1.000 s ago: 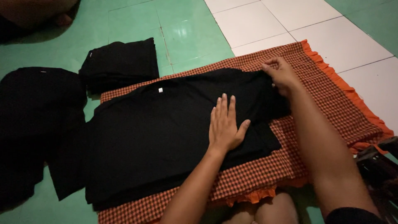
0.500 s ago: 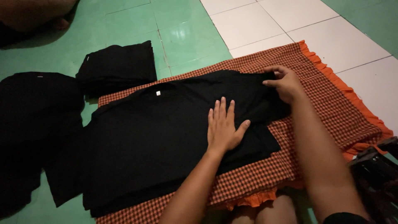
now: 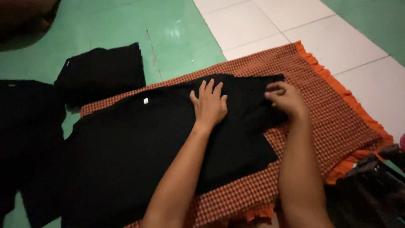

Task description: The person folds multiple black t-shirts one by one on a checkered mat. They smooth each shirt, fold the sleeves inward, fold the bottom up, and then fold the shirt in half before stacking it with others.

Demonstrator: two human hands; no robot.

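A black T-shirt (image 3: 139,143) lies spread on an orange checked mat (image 3: 329,105) on the floor, with a small white tag (image 3: 146,101) near its collar. My left hand (image 3: 209,104) rests flat on the shirt near its upper edge, fingers apart. To its right, my right hand (image 3: 284,98) pinches the shirt's sleeve edge where the fabric is folded over.
A folded stack of black clothes (image 3: 103,74) sits on the green floor tiles beyond the mat. Another black garment (image 3: 25,126) lies at the left. White tiles (image 3: 270,25) lie at the far right. A dark bag (image 3: 371,185) is at the bottom right corner.
My left hand has slid up the shirt toward its upper edge. My right hand has drawn the sleeve inward to the left.
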